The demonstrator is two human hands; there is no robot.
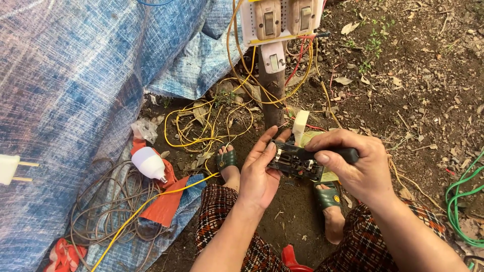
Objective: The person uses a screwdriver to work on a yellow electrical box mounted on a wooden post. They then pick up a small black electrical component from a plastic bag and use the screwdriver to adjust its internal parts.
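Observation:
My left hand [259, 174] cradles a black electrical switch body [295, 160] from the left, fingers stretched along its side. My right hand [355, 166] grips a dark-handled tool [348, 153] and presses its tip onto the top of that black part. Both hands work low over bare soil, between my feet in green sandals [227, 160]. A wooden post [274, 93] just beyond carries a white board with switches [280, 20] and yellow and red wires [242, 65].
A blue tarpaulin [75, 90] covers the left side. On it lie a white bulb [149, 163], a brown coiled cable [106, 206], a red cloth [164, 204] and a white plug [9, 168]. Green cable [461, 201] loops at right.

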